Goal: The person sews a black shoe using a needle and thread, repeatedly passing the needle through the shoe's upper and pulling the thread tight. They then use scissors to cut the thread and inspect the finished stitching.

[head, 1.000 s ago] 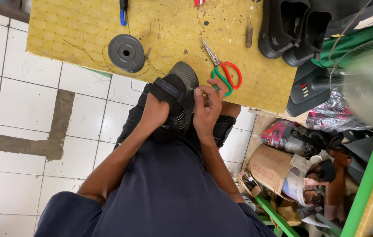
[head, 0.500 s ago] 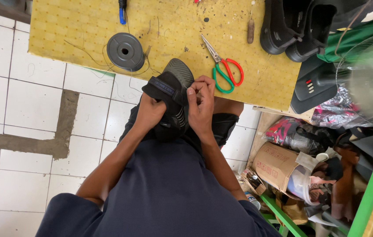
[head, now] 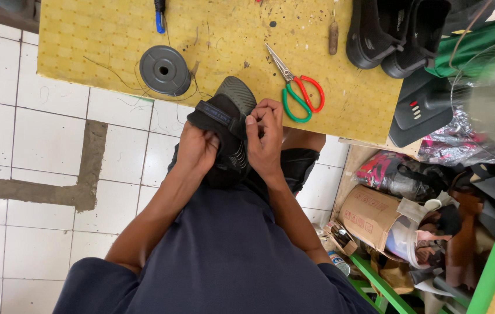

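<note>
Black shoe braced in my lap, just below the yellow mat.
My left hand wraps it steady; right hand fingers pinch narrow at its upper, scissors beside.

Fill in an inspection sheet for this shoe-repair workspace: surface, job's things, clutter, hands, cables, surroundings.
Surface: yellow mat on white tiled floor.
Job's things: black shoe held over the lap; thread spool, scissors on the mat.
Clutter: pair of black shoes, blue-handled tool.
Hands: left hand grips the shoe; right hand pinches at its side.
Cables: nothing seen.
Surroundings: cardboard box, green frame, fan.
</note>
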